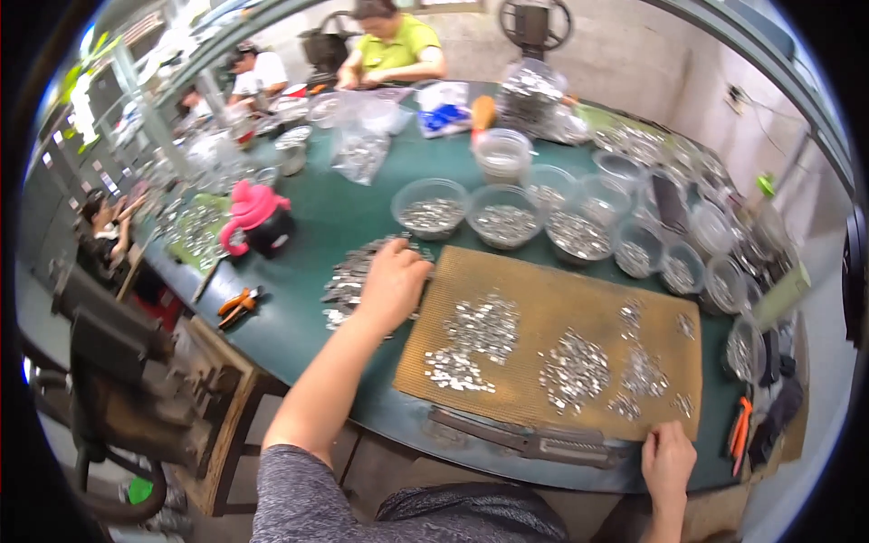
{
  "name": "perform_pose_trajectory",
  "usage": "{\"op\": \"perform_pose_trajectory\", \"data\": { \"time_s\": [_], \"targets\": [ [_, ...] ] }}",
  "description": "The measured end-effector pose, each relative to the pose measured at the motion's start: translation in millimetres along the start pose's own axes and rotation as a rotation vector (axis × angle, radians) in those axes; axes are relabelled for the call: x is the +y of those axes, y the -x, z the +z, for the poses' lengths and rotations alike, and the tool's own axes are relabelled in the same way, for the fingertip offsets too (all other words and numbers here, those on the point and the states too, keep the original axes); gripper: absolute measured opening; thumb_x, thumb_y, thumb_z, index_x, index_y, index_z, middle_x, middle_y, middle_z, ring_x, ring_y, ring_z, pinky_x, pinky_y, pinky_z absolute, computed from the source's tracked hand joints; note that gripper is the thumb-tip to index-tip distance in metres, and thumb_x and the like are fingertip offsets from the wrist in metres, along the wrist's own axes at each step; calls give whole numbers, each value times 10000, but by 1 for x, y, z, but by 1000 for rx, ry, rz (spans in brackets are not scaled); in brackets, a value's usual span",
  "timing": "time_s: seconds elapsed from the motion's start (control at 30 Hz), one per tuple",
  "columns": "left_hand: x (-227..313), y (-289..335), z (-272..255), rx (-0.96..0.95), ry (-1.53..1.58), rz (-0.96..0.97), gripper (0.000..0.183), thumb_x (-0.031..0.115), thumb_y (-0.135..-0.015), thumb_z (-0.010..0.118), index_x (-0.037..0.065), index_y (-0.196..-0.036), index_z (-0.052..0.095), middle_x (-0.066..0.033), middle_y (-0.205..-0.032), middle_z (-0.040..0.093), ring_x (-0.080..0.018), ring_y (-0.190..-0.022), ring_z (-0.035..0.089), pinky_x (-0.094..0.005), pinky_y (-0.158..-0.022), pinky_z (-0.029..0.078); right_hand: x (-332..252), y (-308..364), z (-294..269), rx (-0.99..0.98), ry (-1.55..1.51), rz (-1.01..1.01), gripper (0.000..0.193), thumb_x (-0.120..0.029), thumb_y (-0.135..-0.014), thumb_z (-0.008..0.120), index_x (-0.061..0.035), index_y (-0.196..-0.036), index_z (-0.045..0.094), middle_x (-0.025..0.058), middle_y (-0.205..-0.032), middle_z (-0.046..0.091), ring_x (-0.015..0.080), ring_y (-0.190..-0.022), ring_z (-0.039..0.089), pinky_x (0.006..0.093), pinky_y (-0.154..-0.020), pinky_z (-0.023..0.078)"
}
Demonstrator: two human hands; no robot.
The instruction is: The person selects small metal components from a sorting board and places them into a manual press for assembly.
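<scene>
My left hand [396,285] reaches over a heap of flat grey metal pieces [348,277] beside the mat's left edge. Its fingers are curled down, and whatever they hold is hidden. My right hand [668,460] rests at the near right corner of the tan ribbed mat [534,274], fingers bent and pressed together; what is in them cannot be made out. Small shiny metal parts lie on the mat in separate piles: a large one on the left [482,324], one in the middle [576,369], and smaller ones to the right [644,373].
Clear plastic bowls [431,208] of metal parts line the mat's far and right sides. Orange-handled pliers [238,306] and a pink-lidded dark mug [257,226] stand left; an orange-handled tool [741,428] lies right. Across the green table sits a person in yellow-green [398,50].
</scene>
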State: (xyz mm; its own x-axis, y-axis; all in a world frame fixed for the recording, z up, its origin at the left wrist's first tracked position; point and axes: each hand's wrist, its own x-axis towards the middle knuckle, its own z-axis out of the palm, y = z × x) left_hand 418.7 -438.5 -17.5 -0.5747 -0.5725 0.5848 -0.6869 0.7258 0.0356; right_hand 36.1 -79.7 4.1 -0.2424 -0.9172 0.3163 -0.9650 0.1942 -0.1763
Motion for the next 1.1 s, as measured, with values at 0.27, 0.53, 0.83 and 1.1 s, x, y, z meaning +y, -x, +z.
{"op": "perform_pose_trajectory", "data": {
  "time_s": [0.27, 0.53, 0.83, 1.1],
  "targets": [
    [-19, -8, 13, -271, -175, 14, 182, 142, -920, 642, 39, -1028, 746, -117, -1207, 709, -401, -1336, 518, -506, -1132, 394, 13, -7, 13, 81, -60, 48, 76, -81, -861, 724, -82, -897, 657, 96, -879, 648, 322, -744, 677, 411, -647, 550],
    [31, 8, -14, -178, 57, -12, 218, 29, -926, 656, 6, -1137, 706, -165, -1274, 670, -417, -1419, 455, -498, -1131, 407, 30, 5, 12, 67, -300, 24, 109, -122, -897, 736, -123, -1005, 721, 48, -889, 654, 265, -762, 689, 385, -663, 562],
    [108, 42, -44, -199, 296, 124, 214, -61, -913, 619, -20, -1110, 690, -168, -1238, 661, -452, -1461, 407, -532, -1154, 367, 13, 2, 30, 146, 9, -65, 102, -137, -809, 612, -82, -878, 561, 67, -835, 542, 248, -768, 642, 371, -634, 541],
    [179, 54, -42, -290, 732, 194, 241, -59, -949, 581, -60, -1177, 660, -206, -1297, 633, -392, -1389, 493, -460, -1146, 368, -9, 26, 43, 329, -449, 97, 107, -161, -932, 616, -74, -984, 580, 110, -901, 630, 333, -815, 653, 461, -701, 514]
  ]
}}
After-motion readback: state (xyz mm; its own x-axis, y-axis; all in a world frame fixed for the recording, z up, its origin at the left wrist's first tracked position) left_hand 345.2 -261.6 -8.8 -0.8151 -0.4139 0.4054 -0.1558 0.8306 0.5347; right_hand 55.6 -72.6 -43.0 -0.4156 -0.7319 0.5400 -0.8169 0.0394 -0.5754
